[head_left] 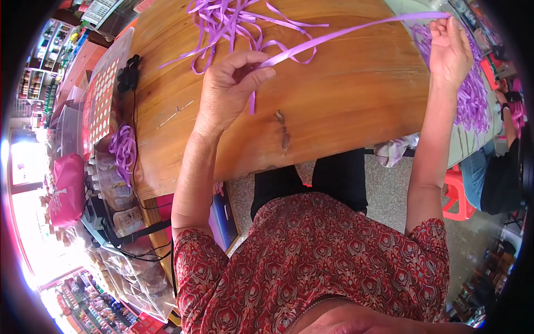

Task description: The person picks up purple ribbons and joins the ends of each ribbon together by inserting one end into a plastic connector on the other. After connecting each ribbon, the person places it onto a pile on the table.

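A purple ribbon [345, 32] is stretched taut above the wooden table, running from one hand to the other. My left hand [229, 83] pinches it between thumb and fingers, and a short tail hangs below the grip. Out at the far right, my right hand [449, 49] is raised with its fingers closed on the ribbon's other end. Beyond my left hand lies a loose tangle of purple ribbons [225, 19]. Beside and behind my right hand, a big heap of purple ribbon strips [471, 100] spreads over a pale table.
The wooden table [345, 111] fills the middle. A bundle of purple ribbon [123, 149] hangs at its left edge, near a black cable [133, 111] and a pink pouch [67, 189]. A crumpled cloth [392, 151], a red stool [457, 195] and another person [495, 178] are on the right.
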